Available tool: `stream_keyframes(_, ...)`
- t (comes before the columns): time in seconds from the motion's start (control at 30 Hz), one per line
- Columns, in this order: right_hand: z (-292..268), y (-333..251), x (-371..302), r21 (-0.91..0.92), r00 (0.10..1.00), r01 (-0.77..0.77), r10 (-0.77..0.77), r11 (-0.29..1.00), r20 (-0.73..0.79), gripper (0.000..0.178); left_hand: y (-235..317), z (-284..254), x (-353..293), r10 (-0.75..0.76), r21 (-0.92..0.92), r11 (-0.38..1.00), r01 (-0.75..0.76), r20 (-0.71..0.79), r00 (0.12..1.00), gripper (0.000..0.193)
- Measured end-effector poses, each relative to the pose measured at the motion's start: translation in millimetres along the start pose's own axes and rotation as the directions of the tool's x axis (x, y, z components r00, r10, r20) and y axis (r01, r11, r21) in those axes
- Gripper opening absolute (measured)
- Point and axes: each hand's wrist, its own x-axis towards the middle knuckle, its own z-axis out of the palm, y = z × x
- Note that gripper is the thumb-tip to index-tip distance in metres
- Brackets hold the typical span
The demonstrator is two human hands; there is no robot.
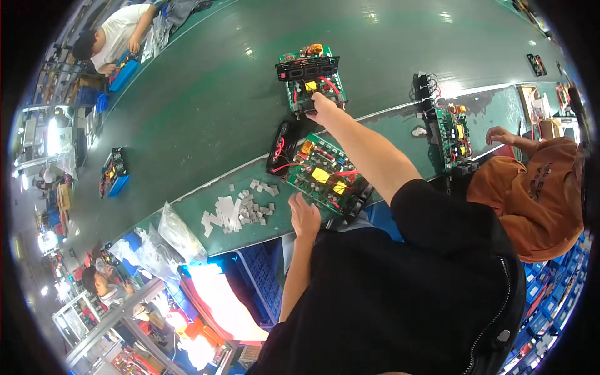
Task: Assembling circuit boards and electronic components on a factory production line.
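Observation:
My right arm stretches far forward, and my right hand [322, 110] grips the near edge of a green circuit board [338, 80] with a black fan panel [307, 68] across it. A second circuit board [320, 164] lies close to me at the bench edge, with yellow transformers and red wires. A black end panel [284, 147] is wired to its left side. My left hand [305, 215] is beside that board's lower left corner, fingers extended and nothing visible in them. Small grey pads [250, 209] and white strips [226, 212] lie left of it.
At right, a co-worker in brown [528, 194] has a hand near another circuit board [455, 134]. A blue-cased unit [114, 173] sits on the green surface at left. Plastic bags [178, 234] lie at the near left bench edge. A person in white [122, 31] works at far left.

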Motion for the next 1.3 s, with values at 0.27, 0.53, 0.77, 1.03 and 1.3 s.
stream_keyframes(0.27,-55.6,-31.8,-10.9,-0.109,0.989,0.137,-0.129,0.985,0.075,0.031,-6.2,-21.9,3.9,-0.154,-0.143,0.973,0.179,0.174,0.973,0.046)
stream_keyframes(0.53,-115.7,-73.0,-74.5,-0.216,0.972,0.178,-0.137,0.960,0.189,0.022,-30.5,-29.6,-9.9,-0.142,-0.304,0.936,0.176,0.130,0.981,0.020)
stream_keyframes(0.77,-121.8,-86.2,-133.3,-0.178,0.949,0.273,-0.234,0.945,0.210,0.027,-63.1,-68.7,-20.5,-0.276,-0.234,0.933,0.272,0.016,0.961,0.022)
stream_keyframes(1.03,-94.7,-66.6,-205.8,-0.193,0.915,0.279,-0.199,0.941,0.352,0.027,-84.8,-101.8,-31.2,-0.401,-0.332,0.872,0.359,-0.063,0.914,0.032)
stream_keyframes(1.3,-77.1,-12.2,-285.2,-0.289,0.909,0.202,-0.070,0.936,0.410,0.029,-126.9,-123.3,-60.0,-0.470,-0.529,0.773,0.351,-0.104,0.877,0.027)
